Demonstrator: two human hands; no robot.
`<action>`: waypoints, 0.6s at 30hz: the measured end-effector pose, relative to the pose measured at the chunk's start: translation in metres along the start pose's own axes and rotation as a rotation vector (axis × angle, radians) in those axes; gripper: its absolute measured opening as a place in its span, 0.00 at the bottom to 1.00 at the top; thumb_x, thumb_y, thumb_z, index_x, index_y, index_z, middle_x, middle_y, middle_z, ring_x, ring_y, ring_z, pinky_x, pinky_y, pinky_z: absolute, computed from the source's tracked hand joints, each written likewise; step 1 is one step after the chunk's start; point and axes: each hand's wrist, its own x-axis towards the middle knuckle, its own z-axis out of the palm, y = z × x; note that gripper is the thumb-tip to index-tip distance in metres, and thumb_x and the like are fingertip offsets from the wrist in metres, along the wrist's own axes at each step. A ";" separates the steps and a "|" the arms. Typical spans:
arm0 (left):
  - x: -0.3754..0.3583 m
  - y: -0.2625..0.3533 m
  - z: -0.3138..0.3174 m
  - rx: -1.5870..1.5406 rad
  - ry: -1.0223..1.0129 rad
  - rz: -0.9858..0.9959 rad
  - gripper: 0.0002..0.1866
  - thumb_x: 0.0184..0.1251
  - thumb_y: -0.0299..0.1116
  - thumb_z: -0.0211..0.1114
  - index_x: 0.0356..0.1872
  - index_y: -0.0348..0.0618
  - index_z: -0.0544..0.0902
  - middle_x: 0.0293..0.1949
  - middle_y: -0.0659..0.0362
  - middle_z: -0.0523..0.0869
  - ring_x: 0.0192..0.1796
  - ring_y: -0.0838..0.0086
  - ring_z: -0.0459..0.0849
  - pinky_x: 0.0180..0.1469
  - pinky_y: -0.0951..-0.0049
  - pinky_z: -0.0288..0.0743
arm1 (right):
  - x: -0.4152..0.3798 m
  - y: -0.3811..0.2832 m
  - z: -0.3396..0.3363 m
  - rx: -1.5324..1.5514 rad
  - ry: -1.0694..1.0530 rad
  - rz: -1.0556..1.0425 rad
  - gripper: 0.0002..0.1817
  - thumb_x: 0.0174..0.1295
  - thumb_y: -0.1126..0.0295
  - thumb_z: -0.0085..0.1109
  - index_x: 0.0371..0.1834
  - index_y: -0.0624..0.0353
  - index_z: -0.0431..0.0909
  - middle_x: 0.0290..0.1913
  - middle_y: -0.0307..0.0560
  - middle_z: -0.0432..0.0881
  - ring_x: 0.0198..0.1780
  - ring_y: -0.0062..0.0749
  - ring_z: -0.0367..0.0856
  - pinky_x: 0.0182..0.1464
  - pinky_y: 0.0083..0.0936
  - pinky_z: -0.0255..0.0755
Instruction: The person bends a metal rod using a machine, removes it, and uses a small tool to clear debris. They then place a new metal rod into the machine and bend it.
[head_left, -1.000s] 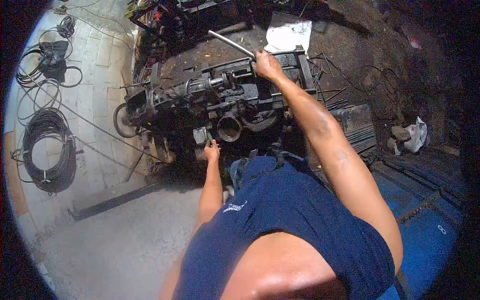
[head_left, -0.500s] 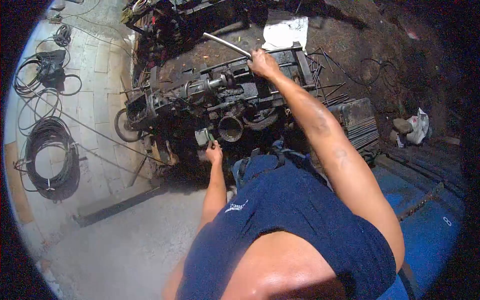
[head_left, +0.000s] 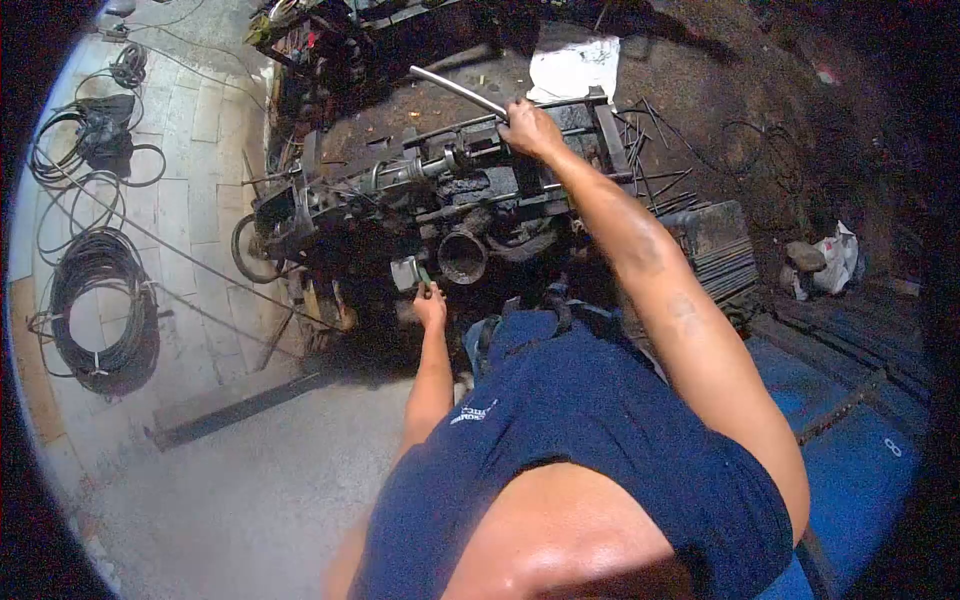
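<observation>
Fingers of the right hand [head_left: 532, 128] are wrapped around a bright metal bar [head_left: 457, 90] that slants up and away to the far left, over the dark, greasy machine [head_left: 430, 205]. Nearer and lower, the left hand [head_left: 430, 306] is closed on a small green-handled tool [head_left: 421, 277], just beside a round pipe opening [head_left: 461, 258]. Far left, coiled cable [head_left: 95, 310] lies on the pale paved floor [head_left: 200, 150].

Shiny smooth metal bar [head_left: 455, 90]; machine [head_left: 420, 200] dark greasy matt metal; floor [head_left: 240, 490] rough concrete.
</observation>
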 end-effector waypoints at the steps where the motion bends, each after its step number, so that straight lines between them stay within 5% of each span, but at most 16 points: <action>1: 0.007 -0.010 0.001 -0.056 -0.048 -0.020 0.26 0.63 0.38 0.59 0.58 0.32 0.67 0.23 0.59 0.80 0.23 0.77 0.78 0.27 0.77 0.73 | -0.001 -0.001 -0.001 -0.006 -0.003 -0.012 0.21 0.54 0.58 0.55 0.43 0.63 0.72 0.43 0.60 0.75 0.46 0.53 0.76 0.49 0.42 0.71; 18: 0.000 0.004 0.004 -0.087 -0.001 -0.138 0.22 0.64 0.36 0.58 0.56 0.35 0.70 0.26 0.57 0.81 0.28 0.74 0.80 0.28 0.72 0.76 | 0.002 0.001 0.004 -0.063 0.051 -0.047 0.18 0.49 0.63 0.61 0.38 0.65 0.75 0.41 0.61 0.77 0.43 0.53 0.79 0.45 0.42 0.74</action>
